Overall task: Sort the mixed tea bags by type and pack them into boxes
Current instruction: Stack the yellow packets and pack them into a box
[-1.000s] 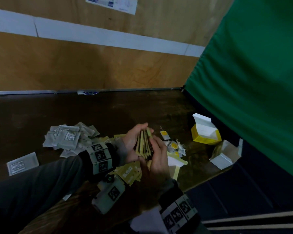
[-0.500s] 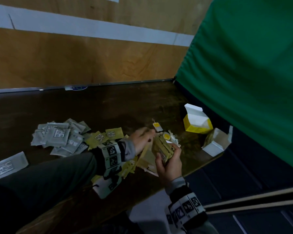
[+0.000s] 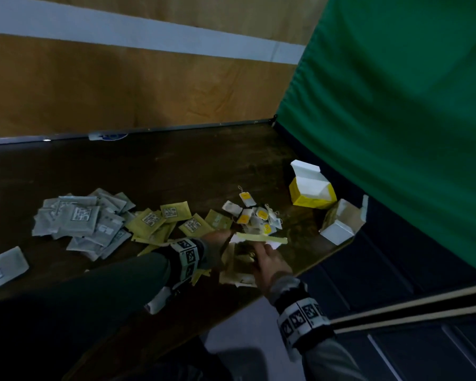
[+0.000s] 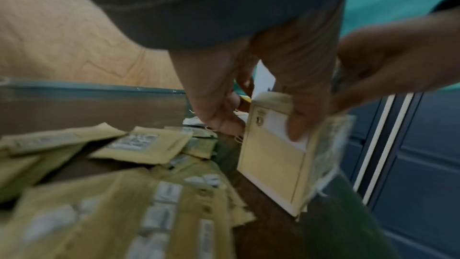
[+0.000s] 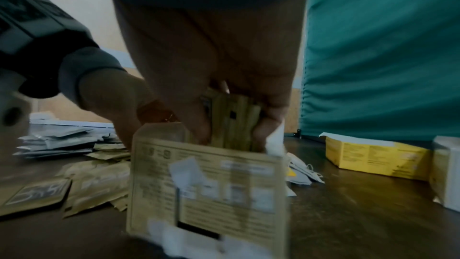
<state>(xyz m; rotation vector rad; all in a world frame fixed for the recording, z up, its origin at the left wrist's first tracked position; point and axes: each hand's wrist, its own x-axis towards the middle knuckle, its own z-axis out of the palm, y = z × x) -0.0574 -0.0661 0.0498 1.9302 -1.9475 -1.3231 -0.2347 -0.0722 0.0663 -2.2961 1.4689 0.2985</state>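
My right grip [image 5: 231, 125] clutches a stack of tan tea bags [image 5: 234, 123], lowering it into the tan box [image 5: 206, 180] my left grip [image 4: 296, 125] steadies. Gray sachets [image 3: 80, 221] at nine o'clock and the yellow box [image 3: 311, 193] at two o'clock remain unpacked.

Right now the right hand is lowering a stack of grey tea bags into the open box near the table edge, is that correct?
Not quite: the stack gripped by the right hand is olive-yellow, not grey, as the right wrist view shows. It is indeed entering the open box near the table edge.
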